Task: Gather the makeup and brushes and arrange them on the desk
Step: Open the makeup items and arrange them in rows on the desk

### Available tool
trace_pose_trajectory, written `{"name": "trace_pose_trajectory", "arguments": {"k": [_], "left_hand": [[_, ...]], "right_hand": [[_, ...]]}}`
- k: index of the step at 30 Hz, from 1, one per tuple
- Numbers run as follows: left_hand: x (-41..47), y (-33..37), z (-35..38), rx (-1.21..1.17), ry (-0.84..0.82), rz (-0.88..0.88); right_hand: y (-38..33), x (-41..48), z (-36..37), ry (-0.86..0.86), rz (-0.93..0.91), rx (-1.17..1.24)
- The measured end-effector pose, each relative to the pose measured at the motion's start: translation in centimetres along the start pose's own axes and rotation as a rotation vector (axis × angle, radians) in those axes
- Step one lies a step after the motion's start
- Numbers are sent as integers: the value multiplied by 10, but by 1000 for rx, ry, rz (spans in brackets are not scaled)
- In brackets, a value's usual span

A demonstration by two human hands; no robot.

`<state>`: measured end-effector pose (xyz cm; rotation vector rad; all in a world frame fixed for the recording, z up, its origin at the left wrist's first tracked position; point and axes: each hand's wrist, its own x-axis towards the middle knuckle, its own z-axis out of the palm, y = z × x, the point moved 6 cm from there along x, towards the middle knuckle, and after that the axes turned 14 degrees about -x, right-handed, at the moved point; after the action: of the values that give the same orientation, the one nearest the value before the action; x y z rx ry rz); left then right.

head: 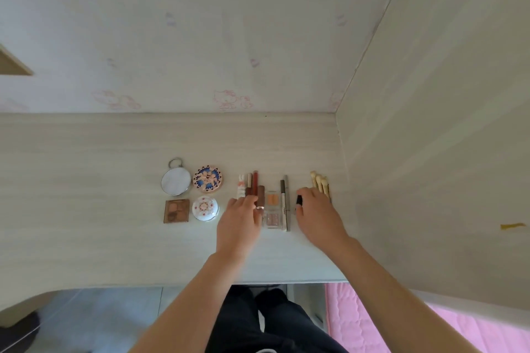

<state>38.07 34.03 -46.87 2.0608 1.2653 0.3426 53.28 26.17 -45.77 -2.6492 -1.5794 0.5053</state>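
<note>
The makeup lies in rows on the pale wooden desk (pixel 114 238). At the left are a round mirror (pixel 175 181), a patterned round compact (pixel 207 178), a brown eyeshadow palette (pixel 176 210) and a white domed compact (pixel 205 208). My left hand (pixel 239 221) rests with straight fingers on the near ends of several lipstick tubes (pixel 251 182); a ring shows on one finger. Two clear palettes (pixel 272 209) and two pencils (pixel 284 200) lie between my hands. My right hand (pixel 318 215) pinches a small black item (pixel 299 200) at the thumb, and its fingers cover the handles of the pale brushes (pixel 319 180).
A wooden side panel (pixel 430 152) closes the desk on the right, just past the brushes. The back wall (pixel 200 37) carries faint pink cartoon prints. Below the desk's front edge are my dark trousers (pixel 275 321) and a pink quilted cover (pixel 372 324).
</note>
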Motion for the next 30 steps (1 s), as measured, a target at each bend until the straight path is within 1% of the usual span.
{"name": "trace_pose_trajectory", "arguments": {"k": [6,10,17,22,27,30], "left_hand": [[-9,-41,-42,51,83,9],[-7,-72,-68,3,131,-14],[11,-133,-113,39,60,-24],[29,-174,-137,49,-8,-54],[52,-190,-147,38,-52,-88],[64,-192,-148,-4,-50,-110]], "right_hand": [[-51,4,7,-7,-108,-24],[-83,9,12,-17,-102,-50],[-147,16,24,5,-71,-52],[-186,23,35,54,-43,-38],[-217,41,41,111,-56,-59],[-227,54,46,73,-59,-98]]}}
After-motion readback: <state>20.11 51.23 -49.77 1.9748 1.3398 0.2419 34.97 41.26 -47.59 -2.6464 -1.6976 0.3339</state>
